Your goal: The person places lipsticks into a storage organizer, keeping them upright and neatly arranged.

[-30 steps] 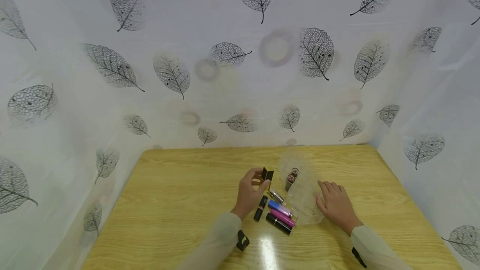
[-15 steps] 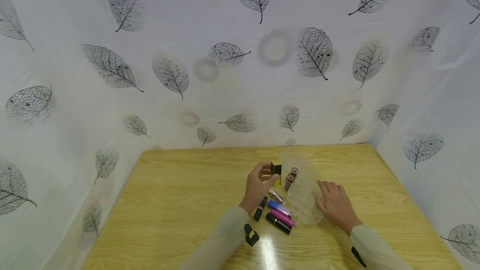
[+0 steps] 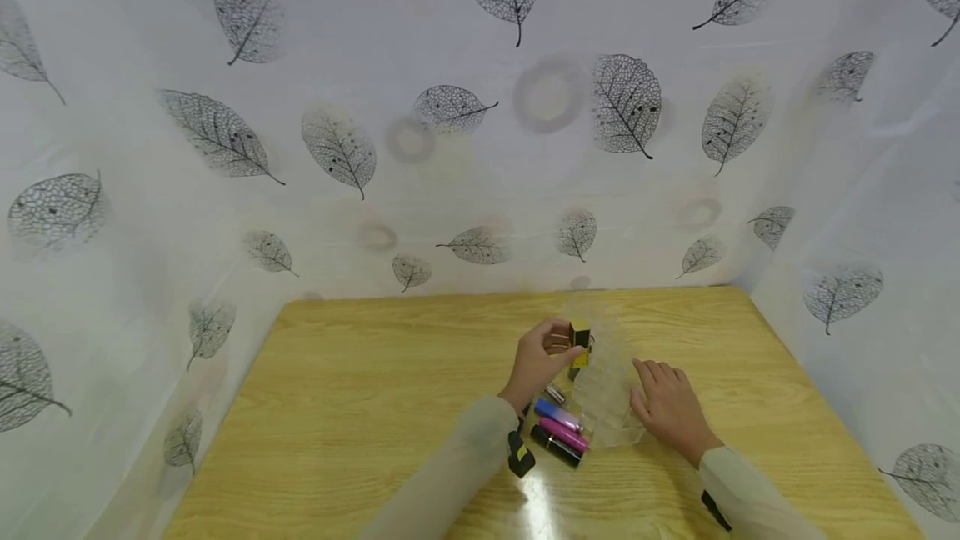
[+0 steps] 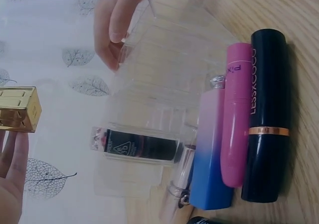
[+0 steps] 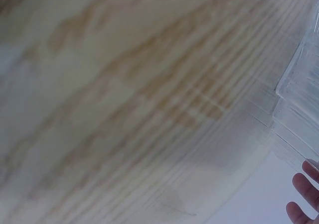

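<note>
My left hand (image 3: 540, 363) holds a square gold-and-black lipstick (image 3: 580, 340) upright between thumb and fingers, above the far left part of a clear compartment organizer (image 3: 606, 398). In the left wrist view the gold end of this lipstick shows at the left edge. My right hand (image 3: 670, 408) rests its fingertips on the organizer's right side, fingers loosely bent. A black lipstick with a clear cover (image 4: 142, 147) stands in one organizer compartment; the head view mostly hides it behind the left hand.
Left of the organizer lie a silver lipstick (image 3: 555, 394), a blue-and-pink tube (image 3: 558, 415), a pink tube (image 3: 563, 435) and a black tube with a gold band (image 3: 556, 446). Another dark tube is mostly hidden under the left wrist. A leaf-print curtain (image 3: 480, 173) surrounds the wooden table (image 3: 360, 407).
My left hand has moved right with the lipstick, from beside the organizer to over its compartments, and turned it so more gold shows. The right hand has stayed at the organizer's side.
</note>
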A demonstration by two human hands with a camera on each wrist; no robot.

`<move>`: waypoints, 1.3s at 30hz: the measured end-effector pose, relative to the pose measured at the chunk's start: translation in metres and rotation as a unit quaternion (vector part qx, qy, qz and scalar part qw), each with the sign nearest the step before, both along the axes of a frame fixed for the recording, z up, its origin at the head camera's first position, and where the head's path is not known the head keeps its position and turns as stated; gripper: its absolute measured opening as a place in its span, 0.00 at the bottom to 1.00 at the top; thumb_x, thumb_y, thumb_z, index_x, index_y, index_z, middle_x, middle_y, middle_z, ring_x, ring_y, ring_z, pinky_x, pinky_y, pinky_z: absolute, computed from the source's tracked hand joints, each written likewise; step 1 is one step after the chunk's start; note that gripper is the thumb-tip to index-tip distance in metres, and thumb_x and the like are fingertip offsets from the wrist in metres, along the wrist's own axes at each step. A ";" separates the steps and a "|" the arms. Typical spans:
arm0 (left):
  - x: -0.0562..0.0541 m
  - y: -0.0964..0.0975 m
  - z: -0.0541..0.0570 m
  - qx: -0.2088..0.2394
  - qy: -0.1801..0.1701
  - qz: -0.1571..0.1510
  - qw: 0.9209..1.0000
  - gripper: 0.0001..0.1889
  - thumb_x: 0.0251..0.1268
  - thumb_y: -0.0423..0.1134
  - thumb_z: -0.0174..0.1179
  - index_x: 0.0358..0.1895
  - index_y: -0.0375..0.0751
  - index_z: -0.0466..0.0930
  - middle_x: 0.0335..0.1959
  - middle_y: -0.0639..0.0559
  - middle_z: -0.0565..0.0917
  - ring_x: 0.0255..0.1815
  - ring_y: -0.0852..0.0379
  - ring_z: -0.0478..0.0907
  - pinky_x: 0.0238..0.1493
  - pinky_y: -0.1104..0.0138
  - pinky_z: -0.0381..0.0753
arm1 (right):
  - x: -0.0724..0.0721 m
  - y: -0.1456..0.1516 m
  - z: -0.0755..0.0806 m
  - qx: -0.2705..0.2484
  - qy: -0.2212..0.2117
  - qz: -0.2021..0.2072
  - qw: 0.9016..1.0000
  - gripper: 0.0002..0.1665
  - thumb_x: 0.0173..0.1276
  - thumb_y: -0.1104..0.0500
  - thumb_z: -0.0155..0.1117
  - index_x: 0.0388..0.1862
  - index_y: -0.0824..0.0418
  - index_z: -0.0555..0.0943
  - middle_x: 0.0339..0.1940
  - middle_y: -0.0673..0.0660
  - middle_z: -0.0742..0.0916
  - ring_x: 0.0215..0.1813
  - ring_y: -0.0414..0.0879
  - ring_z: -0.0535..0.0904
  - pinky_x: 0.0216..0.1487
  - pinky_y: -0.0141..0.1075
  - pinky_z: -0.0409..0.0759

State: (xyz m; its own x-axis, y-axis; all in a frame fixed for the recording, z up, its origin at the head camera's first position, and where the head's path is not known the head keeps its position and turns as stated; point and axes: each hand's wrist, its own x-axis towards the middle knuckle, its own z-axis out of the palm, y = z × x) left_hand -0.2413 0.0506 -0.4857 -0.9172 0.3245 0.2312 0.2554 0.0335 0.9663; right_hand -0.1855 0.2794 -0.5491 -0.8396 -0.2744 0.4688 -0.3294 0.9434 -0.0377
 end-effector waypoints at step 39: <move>0.025 0.036 -0.039 -0.054 0.026 0.124 0.990 0.16 0.51 0.34 0.69 0.43 0.42 0.75 0.37 0.54 0.78 0.38 0.65 0.76 0.40 0.74 0.81 | -0.001 -0.001 0.000 0.000 0.001 -0.002 1.000 0.26 0.57 0.58 0.62 0.53 0.71 0.75 0.43 0.65 0.83 0.45 0.58 0.78 0.46 0.54 0.74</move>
